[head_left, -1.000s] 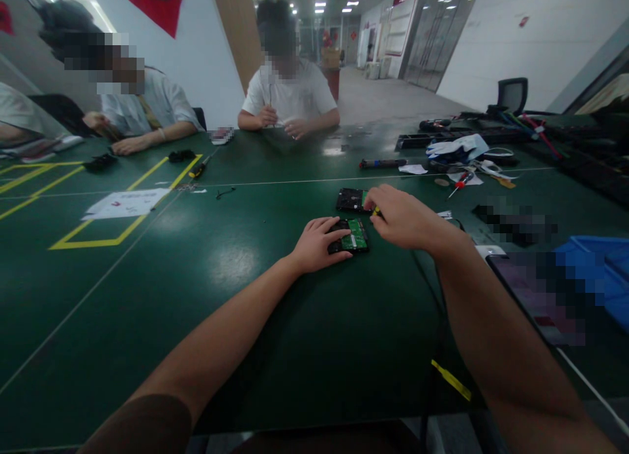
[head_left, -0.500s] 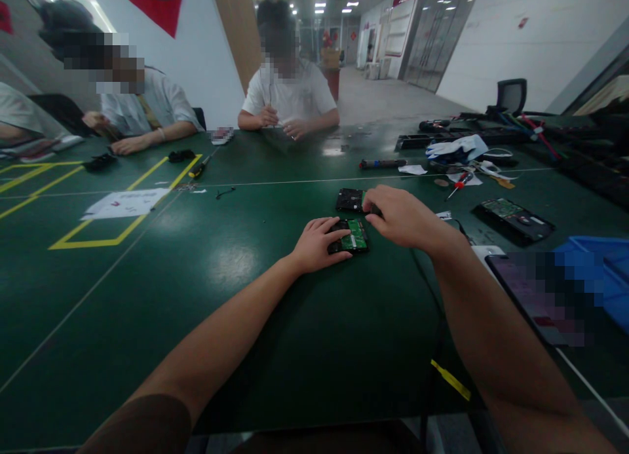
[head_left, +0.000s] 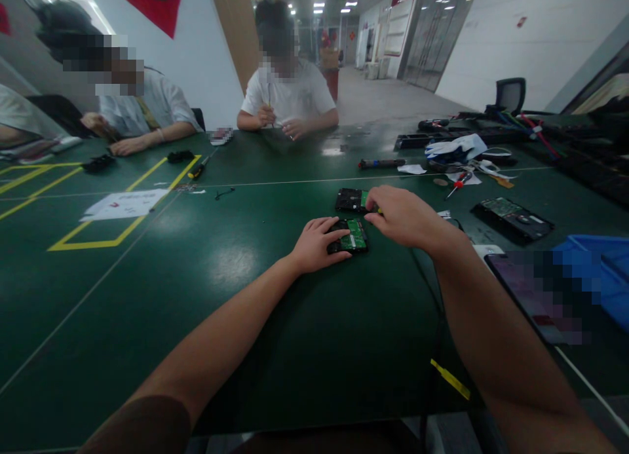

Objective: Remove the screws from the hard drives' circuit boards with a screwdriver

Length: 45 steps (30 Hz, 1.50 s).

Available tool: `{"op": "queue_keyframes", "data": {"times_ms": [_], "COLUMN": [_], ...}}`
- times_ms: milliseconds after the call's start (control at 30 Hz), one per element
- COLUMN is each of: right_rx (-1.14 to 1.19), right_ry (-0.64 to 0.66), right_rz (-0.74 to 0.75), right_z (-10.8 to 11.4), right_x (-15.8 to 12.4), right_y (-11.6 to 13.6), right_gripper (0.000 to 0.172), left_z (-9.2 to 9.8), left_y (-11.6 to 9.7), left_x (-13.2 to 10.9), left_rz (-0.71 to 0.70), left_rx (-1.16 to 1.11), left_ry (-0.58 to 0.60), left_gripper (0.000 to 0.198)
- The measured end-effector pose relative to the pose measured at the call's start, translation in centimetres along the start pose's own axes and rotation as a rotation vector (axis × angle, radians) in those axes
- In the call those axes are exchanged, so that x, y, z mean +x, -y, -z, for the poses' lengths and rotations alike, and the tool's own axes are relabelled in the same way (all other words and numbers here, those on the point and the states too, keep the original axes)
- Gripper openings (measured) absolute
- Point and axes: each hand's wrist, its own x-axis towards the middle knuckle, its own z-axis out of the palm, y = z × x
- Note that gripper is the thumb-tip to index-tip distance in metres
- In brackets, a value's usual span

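Note:
A hard drive with a green circuit board [head_left: 358, 235] lies on the green table, and my left hand [head_left: 317, 244] rests on its left side with the fingers spread. My right hand [head_left: 393, 213] is just above and right of that drive, its fingers pressed together round something small with a bit of yellow showing; most of it is hidden. Behind the first drive is a second hard drive [head_left: 350, 200], partly covered by my right fingers. A third, larger drive [head_left: 514, 219] lies to the right, away from both hands.
A blue bin [head_left: 597, 264] and a phone-like device [head_left: 533, 297] are at the right. Gloves [head_left: 455, 149], a red screwdriver [head_left: 458, 185] and a dark cylindrical tool [head_left: 382, 164] lie farther back. Two people [head_left: 289, 100] [head_left: 147, 107] sit across the table.
My right hand has shifted very slightly, and a bit of yellow now shows between its fingers. My left hand stays on the drive.

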Motion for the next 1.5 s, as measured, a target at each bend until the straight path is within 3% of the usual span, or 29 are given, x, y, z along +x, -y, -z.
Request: {"op": "queue_keyframes", "data": {"times_ms": [233, 433, 600, 800, 967, 1167, 1367, 1500], "right_rx": [0.062, 0.045, 0.099, 0.058, 0.058, 0.007, 0.024, 0.002], "right_ry": [-0.001, 0.0, -0.004, -0.003, -0.008, -0.034, -0.037, -0.026], "right_rz": [0.08, -0.022, 0.075, 0.038, 0.104, -0.016, 0.025, -0.028], "right_z": [0.06, 0.19, 0.11, 0.11, 0.17, -0.01, -0.04, 0.05], "right_x": [0.01, 0.08, 0.09, -0.04, -0.15, -0.06, 0.11, 0.1], "right_y": [-0.19, -0.03, -0.32, 0.02, 0.3, 0.43, 0.4, 0.5], "right_gripper": [0.017, 0.016, 0.015, 0.014, 0.016, 0.016, 0.013, 0.014], "left_z": [-0.03, 0.01, 0.26, 0.21, -0.01, 0.01, -0.06, -0.11], "left_y": [0.04, 0.0, -0.09, -0.09, 0.01, 0.06, 0.1, 0.05], "left_x": [0.02, 0.01, 0.05, 0.03, 0.04, -0.02, 0.01, -0.01], "left_rz": [0.003, 0.009, 0.008, 0.0, -0.003, 0.001, 0.006, 0.001], "left_rx": [-0.002, -0.002, -0.001, 0.004, 0.002, -0.003, -0.004, -0.002], "left_ry": [0.007, 0.013, 0.023, 0.019, 0.006, 0.012, 0.014, -0.002], "left_gripper": [0.064, 0.064, 0.063, 0.064, 0.064, 0.064, 0.064, 0.063]}}
